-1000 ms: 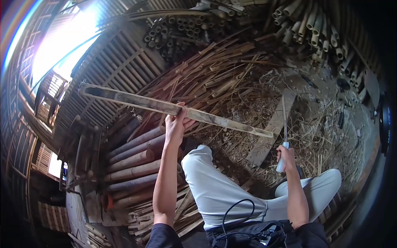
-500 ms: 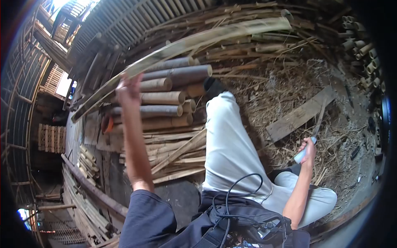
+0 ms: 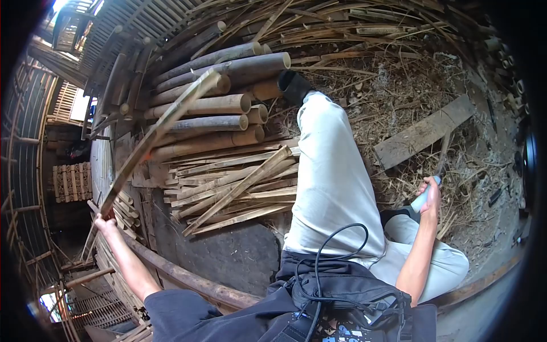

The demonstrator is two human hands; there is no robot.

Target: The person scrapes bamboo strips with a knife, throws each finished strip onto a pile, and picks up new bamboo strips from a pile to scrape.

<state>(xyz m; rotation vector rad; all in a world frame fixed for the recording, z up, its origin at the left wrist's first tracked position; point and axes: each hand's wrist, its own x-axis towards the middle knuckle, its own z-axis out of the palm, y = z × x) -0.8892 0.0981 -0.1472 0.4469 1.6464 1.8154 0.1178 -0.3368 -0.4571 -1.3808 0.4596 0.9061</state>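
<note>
My left hand is stretched far out to the left, closed around a long split bamboo strip. The strip slants up and to the right, its upper end in front of a stack of round bamboo poles. Beneath it and to the right lies a pile of split bamboo pieces. My right hand is wrapped round the pale blue handle of a knife, by my bent leg. Its narrow blade points up and away, its far part over or beside a flat wooden board on the ground.
A long round pole runs along the lower left, near my left arm. My outstretched leg lies between the bamboo piles and ground littered with shavings. More bamboo strips are heaped at the back.
My left hand has swung down and left with the bamboo strip, which no longer stretches across the back. My right hand still holds the knife in nearly the same place.
</note>
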